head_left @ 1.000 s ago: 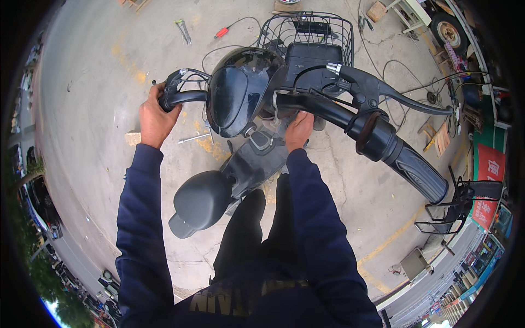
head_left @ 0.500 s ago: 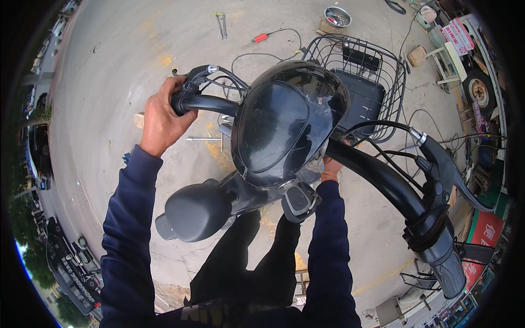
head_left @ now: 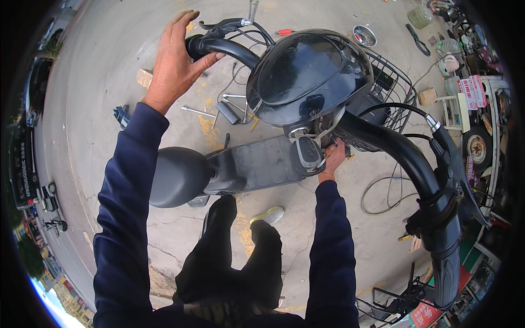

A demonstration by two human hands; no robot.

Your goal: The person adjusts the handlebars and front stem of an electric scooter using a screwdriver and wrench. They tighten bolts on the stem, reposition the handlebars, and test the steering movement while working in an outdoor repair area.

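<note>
My left hand (head_left: 178, 60) is at the left handlebar grip (head_left: 194, 48), its fingers stretched upward and its thumb lying against the bar. Below the glossy black front housing (head_left: 306, 74) of the scooter, my right hand (head_left: 334, 158) has curled fingers at the steering column, beside a small grey-and-black fitting (head_left: 306, 152); what it holds is partly hidden. The right handlebar (head_left: 399, 147), with brake lever and cables, arches over my right arm. The scooter's footboard (head_left: 246, 164) and black seat (head_left: 178, 177) lie crosswise above my legs.
A wire basket (head_left: 395, 93) is behind the housing. Metal tools (head_left: 199, 112), loose cables (head_left: 377, 208), wooden blocks (head_left: 145, 76) and a metal bowl (head_left: 363, 35) lie on the concrete. A wheel (head_left: 477, 147) and clutter line the right side; parked vehicles (head_left: 41, 186) stand left.
My left hand has moved up in the picture and straightened its fingers from their grip. The scooter body now appears more sideways, with the front housing higher. My right hand shows more clearly.
</note>
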